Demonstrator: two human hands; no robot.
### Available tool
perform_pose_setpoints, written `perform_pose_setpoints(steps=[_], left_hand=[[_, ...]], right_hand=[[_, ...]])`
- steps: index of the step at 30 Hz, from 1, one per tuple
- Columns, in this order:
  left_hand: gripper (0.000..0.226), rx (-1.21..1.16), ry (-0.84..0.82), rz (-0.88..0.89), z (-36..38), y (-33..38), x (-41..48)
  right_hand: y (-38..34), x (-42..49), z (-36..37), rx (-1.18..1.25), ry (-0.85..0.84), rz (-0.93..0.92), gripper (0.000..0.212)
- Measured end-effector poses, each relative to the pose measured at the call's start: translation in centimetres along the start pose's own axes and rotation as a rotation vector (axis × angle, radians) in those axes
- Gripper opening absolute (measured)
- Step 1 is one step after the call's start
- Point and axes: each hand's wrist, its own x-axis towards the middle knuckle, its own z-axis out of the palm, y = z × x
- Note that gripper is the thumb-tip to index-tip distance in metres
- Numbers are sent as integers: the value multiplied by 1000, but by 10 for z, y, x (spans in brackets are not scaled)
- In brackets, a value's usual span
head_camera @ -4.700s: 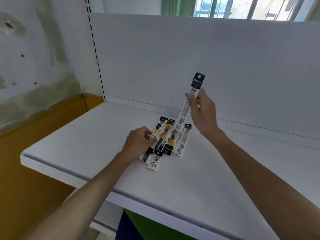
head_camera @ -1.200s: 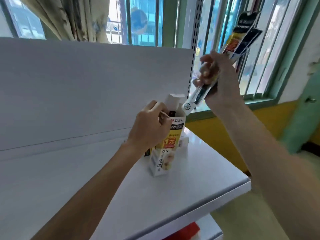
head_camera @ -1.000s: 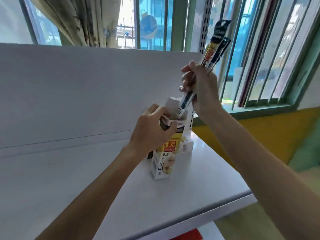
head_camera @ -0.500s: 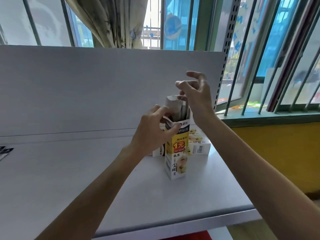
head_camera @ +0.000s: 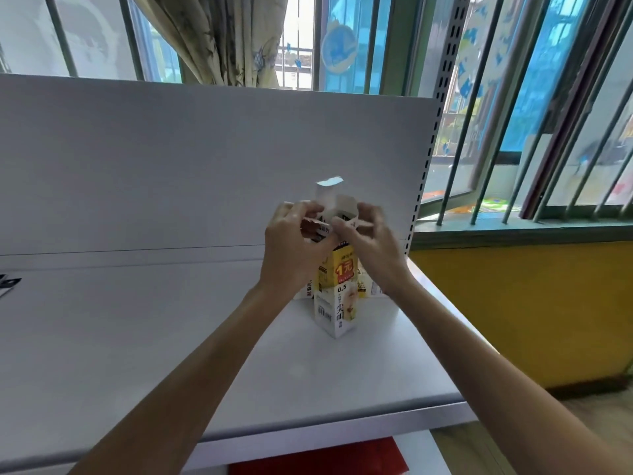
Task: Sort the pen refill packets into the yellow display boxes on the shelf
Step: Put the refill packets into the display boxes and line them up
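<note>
A tall yellow and white display box point(head_camera: 337, 299) stands upright on the white shelf point(head_camera: 144, 354), its top flap raised. My left hand point(head_camera: 291, 248) grips the box's upper left rim. My right hand point(head_camera: 368, 241) pinches the upper right rim and front flap. The refill packets dropped inside are hidden by my fingers. The black ends of loose refill packets point(head_camera: 7, 284) show at the shelf's far left edge.
More yellow boxes point(head_camera: 366, 286) lie flat behind the upright one. The white back panel point(head_camera: 205, 159) rises behind the shelf, with a perforated upright point(head_camera: 431, 132) at its right end. Window bars and a yellow wall are to the right. A red object point(head_camera: 318, 457) lies below the shelf edge.
My right hand carried packets from the left pile, lowered them into the box and let go. It has now come down onto the box's rim. The left hand stays on the box.
</note>
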Motion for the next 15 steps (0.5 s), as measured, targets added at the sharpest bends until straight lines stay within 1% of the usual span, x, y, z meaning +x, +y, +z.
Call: perform_pose_setpoints(steps=[2,3,6,8,10,11,13,14,15], left_hand=[[54,31,37,-22,1,0,-3],[59,45,54,-43,0,0,-4],[73,53,94,-140,-4,-4,-2],[77,19,100,-210,-7,-3,-4],[69,-47,79,-287,-10,0,-8],[58,-92,54,-329,-13,1,-11],[32,-145,-18,-415,-21,-7,-16],[29,-111,-79,-450,-25,-14,-18],[32,-17,-184,-472,-29,-22,-21]], right_hand=[[10,-5,-2,86,-75,78,74],[14,-6,-5,64,-114,78,73],[27,-15,-2,-107,-269,26,61],[30,-17,2,-179,-294,-20,63],[23,-11,-5,-218,-304,3,60],[18,-7,-11,-246,-339,40,57],[13,0,-26,-393,-449,119,50],[14,2,-31,-500,-501,149,48],[15,1,-32,-629,-545,165,48]])
